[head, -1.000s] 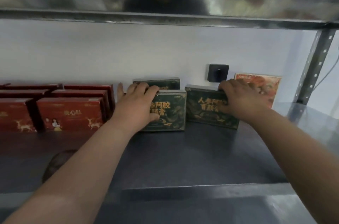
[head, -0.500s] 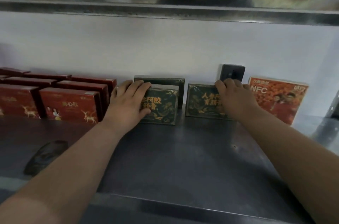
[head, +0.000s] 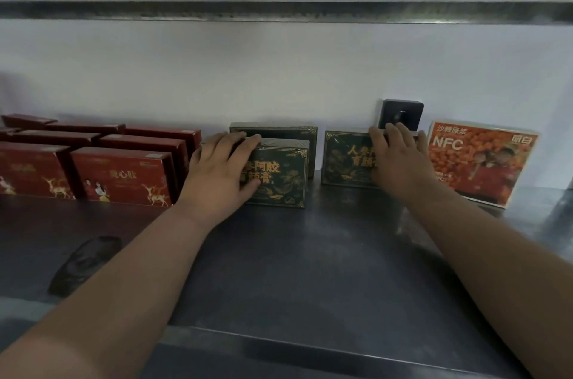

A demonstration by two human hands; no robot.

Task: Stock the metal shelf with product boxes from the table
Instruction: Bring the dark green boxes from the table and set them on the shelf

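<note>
Left hand grips the near green box, fingers curled over its top edge and thumb on its printed face. Right hand grips the right green box, fingers over its top edge. Both boxes stand on the metal shelf, printed faces toward the near edge, long axes left-right. Red boxes stand to the left.

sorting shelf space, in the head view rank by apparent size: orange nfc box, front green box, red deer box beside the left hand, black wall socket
1. orange NFC box
2. red deer box and front green box: alike, the green one partly under the left hand
3. black wall socket
</note>
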